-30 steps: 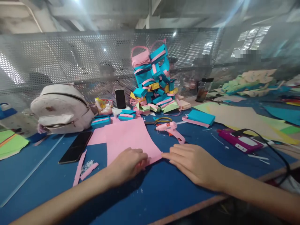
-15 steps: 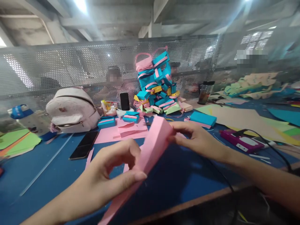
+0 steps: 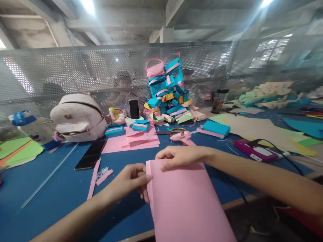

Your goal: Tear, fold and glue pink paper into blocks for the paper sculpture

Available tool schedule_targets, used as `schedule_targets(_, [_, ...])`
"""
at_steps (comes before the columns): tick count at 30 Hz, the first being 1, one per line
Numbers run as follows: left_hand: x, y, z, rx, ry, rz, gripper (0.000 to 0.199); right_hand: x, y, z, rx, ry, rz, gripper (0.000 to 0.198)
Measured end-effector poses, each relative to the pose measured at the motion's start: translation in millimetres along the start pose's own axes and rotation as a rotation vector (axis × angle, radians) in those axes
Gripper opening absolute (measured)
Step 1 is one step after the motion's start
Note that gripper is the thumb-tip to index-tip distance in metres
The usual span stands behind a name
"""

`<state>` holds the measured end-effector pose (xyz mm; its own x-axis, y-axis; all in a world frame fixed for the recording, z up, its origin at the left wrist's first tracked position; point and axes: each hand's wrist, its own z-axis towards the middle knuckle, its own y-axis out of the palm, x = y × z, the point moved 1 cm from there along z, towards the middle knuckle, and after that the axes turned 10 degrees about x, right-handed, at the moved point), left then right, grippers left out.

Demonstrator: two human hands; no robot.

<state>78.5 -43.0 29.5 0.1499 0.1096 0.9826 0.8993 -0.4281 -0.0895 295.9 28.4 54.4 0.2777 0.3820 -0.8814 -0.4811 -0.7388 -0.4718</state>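
A large folded piece of pink paper (image 3: 186,201) hangs toward me over the table's front edge, with a narrow crease along its left side. My left hand (image 3: 137,179) pinches that left edge between thumb and fingers. At the top edge, my right hand (image 3: 180,156) grips the paper, thumb in front and fingers behind. Just beyond lies a pink glue gun (image 3: 181,136), beside scissors (image 3: 170,131) with yellowish handles. Pink paper strips (image 3: 94,178) and small white bits (image 3: 103,172) lie left of my left hand.
On the blue table (image 3: 58,191) are a black phone (image 3: 91,155), a white backpack (image 3: 78,117), pink sheets (image 3: 116,144) and a purple device (image 3: 256,150) with a cable. A pile of folded paper bags (image 3: 169,90) stands against the perforated metal screen (image 3: 96,70).
The pink paper has turned from a narrow, slanted edge-on view to its broad face toward me. My right hand has shifted left onto its top edge, uncovering the glue gun and scissors.
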Motion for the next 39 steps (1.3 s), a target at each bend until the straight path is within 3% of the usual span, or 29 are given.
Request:
schedule_targets(4, [-16,-9,17,0.0,-0.004,0.051,0.041,21,13,19,0.012,-0.026,0.083,0.027])
schedule_targets(10, [-18,-18,32,0.076,0.078,0.124,0.036,33,18,37,0.038,-0.067,0.097,0.034])
schedule_targets(22, [-31,-26,41,0.062,0.258,0.419,0.027,61,29,42,0.034,-0.058,0.312,0.027])
schedule_targets(29, [-38,-28,41,0.054,0.394,0.567,0.019,63,30,43,0.006,-0.014,0.297,0.025])
schedule_targets(39, [-31,-31,39,0.108,0.238,0.44,0.029,60,29,41,0.058,-0.043,0.318,0.026])
